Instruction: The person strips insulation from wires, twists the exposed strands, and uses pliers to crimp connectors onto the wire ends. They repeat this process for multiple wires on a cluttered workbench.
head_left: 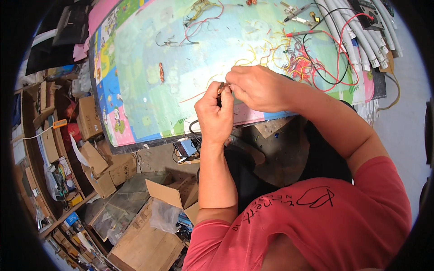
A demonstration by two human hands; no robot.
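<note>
In the head view, my left hand (214, 115) is closed around a small dark piece (220, 90) with a coppery part, too small to make out clearly, above the front edge of the mat-covered table (149, 113). My right hand (255, 88) meets it from the right, fingers closed at the piece's upper end; what they pinch is hidden. A dark cable loop (194, 128) hangs below my left hand. Thin yellow wires (248, 61) lie just behind my hands, and a thin red wire (190, 98) lies to their left.
Red wire bits (300, 61), test leads (303, 33) joined to a dark device (366, 16), white tubes (343, 36), loose wires (203, 11) and an orange bundle (161, 72) are on the table. Shelves (29, 149) and cardboard boxes (162, 192) crowd the floor at left.
</note>
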